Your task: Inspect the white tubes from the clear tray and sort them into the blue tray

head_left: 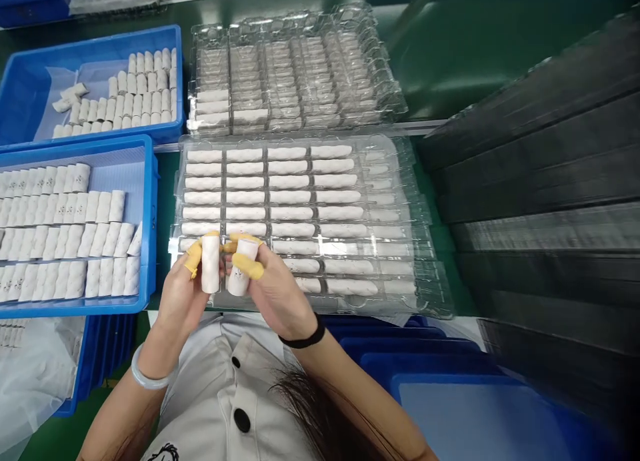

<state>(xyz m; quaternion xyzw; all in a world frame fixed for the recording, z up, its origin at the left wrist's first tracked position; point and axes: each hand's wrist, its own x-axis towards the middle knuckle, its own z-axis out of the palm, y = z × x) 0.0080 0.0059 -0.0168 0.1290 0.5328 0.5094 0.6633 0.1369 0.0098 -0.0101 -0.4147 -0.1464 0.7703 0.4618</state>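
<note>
My left hand (183, 291) pinches a white ribbed cylinder (211, 264) upright between fingers capped in yellow finger cots. My right hand (270, 288) holds a second white cylinder (240, 269) right beside it, also with yellow cots on the fingertips. Both hands hover over the near left corner of a clear plastic tray (400, 294), whose slots hold several rows of the same white cylinders laid flat. A pale bangle circles my left wrist and a black band my right.
A blue bin (147, 181) at the left is packed with white cylinders; another blue bin (25, 81) behind it is partly filled. A second clear tray (295, 68) lies farther back. Dark stacked trays (540, 194) stand at the right, blue bins (450, 381) near me.
</note>
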